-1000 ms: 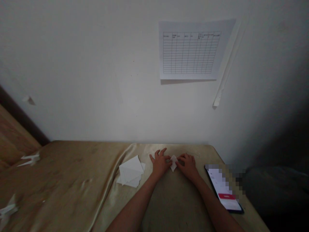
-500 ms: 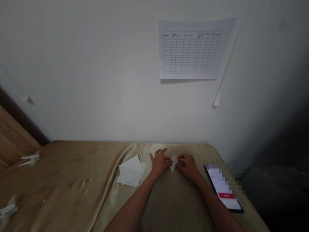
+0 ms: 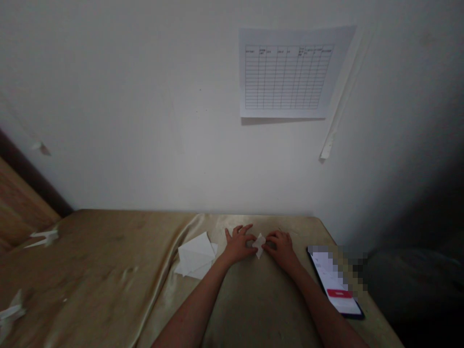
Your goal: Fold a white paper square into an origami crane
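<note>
A small diamond-shaped piece of folded white paper [image 3: 259, 245] lies between my two hands on the cloth-covered table. On its left edge, my left hand [image 3: 239, 245] pinches it with thumb and forefinger, while the other fingers spread away towards the wall. My right hand [image 3: 282, 247] grips the opposite edge between thumb and forefinger, its remaining fingers curled. Just left of my left hand rests a loose stack of white paper sheets [image 3: 196, 253]. The fine folds of the held piece are too small to make out.
A phone [image 3: 335, 285] with a lit screen lies near the table's right edge. Folded white paper shapes [image 3: 43, 238] sit far left, with another [image 3: 12, 314] nearer. Shiny gold-brown cloth [image 3: 105, 270] covers the table. A printed chart [image 3: 288, 75] hangs on the wall behind.
My hands stay at the folded paper with only slight finger shifts. The paper's outline looks a little narrower. The view has moved very slightly.
</note>
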Demonstrator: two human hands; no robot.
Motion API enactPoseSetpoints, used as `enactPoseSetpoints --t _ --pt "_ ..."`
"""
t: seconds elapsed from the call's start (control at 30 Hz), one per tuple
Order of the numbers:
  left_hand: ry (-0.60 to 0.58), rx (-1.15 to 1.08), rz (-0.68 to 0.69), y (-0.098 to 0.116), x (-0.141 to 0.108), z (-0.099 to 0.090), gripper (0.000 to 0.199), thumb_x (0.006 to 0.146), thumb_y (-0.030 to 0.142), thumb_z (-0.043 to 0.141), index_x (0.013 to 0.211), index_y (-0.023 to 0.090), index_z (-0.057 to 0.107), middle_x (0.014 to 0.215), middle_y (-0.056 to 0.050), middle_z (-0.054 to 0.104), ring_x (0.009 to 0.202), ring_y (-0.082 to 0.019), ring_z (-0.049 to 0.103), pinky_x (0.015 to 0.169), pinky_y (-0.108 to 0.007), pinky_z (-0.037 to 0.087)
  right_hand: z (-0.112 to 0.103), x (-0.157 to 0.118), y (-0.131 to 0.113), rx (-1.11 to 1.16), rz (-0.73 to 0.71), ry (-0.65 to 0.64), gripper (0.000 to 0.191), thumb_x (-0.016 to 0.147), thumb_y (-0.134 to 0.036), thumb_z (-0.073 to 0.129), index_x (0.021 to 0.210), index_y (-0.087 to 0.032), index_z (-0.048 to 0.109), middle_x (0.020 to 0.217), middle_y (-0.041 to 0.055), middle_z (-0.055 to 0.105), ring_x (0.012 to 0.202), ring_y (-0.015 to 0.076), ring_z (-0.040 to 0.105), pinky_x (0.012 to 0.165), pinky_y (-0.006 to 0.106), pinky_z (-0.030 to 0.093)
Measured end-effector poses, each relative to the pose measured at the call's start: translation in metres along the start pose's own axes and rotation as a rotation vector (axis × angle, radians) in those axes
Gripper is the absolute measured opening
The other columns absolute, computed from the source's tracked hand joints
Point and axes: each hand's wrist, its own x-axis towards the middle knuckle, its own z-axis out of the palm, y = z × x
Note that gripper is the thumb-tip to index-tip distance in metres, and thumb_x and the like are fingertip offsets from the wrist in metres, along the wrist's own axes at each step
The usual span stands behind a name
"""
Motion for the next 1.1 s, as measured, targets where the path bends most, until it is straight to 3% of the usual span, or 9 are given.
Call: enactPoseSetpoints --t 0.4,1.1 --pt "-0.015 0.040 0.018 0.001 0.001 0.002 0.052 0.064 0.067 0.075 0.109 0.041 0.067 0.157 0.007 0.038 0.144 -0.039 0.026 0.104 -0.084 -0.004 0.004 -0.001 -0.006 -0.025 0.039 0.047 0.019 0.078 -0.037 0.073 0.095 -0.030 0.075 0.103 0.0038 0.067 0.108 0.0248 0.056 0.100 0.044 0.033" --pt "-0.038 0.034 -0.023 0.005 0.001 -0.001 0.064 0.057 0.063 0.082 0.114 0.040 0.065 0.158 0.003 0.036 0.146 -0.039 0.023 0.107 -0.081 -0.005 0.005 0.005 0.004 0.115 -0.001 0.016 0.013 0.084 -0.027 0.066 0.089 -0.027 0.078 0.100 0.0061 0.071 0.102 0.0231 0.057 0.096 0.040 0.039"
